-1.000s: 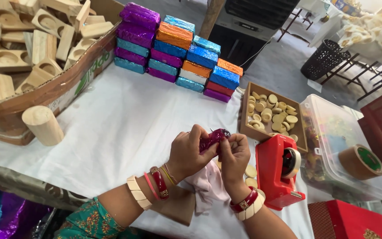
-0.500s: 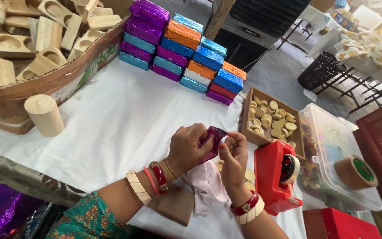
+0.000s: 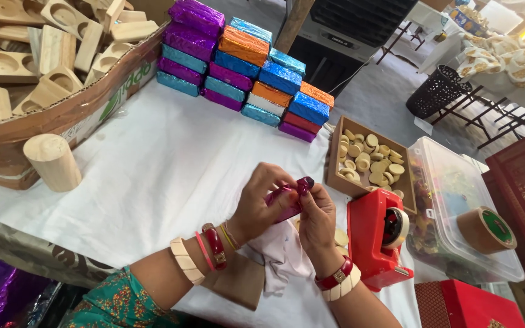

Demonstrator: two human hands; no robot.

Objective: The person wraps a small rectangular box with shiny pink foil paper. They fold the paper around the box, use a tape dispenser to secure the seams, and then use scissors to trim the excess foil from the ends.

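My left hand (image 3: 261, 203) and my right hand (image 3: 317, 222) together hold a small block wrapped in shiny magenta foil (image 3: 287, 197) just above the white tablecloth (image 3: 153, 176). Fingers of both hands pinch the foil at the block's upper end. Bangles sit on both wrists. A red tape dispenser (image 3: 379, 240) stands right of my right hand. A pale pink cloth (image 3: 281, 255) lies under my wrists.
Stacked foil-wrapped blocks (image 3: 244, 67) in purple, teal, orange and blue line the far edge. A cardboard box of carved wooden pieces (image 3: 44, 54) sits left, a wooden cylinder (image 3: 53, 163) beside it. A tray of round wooden discs (image 3: 369, 159), a clear lidded tub (image 3: 451, 206) and a tape roll (image 3: 486, 229) sit right.
The hands stay together on the magenta block, turning it slightly while the fingers work the foil. The view has shifted a little; nothing else moved.
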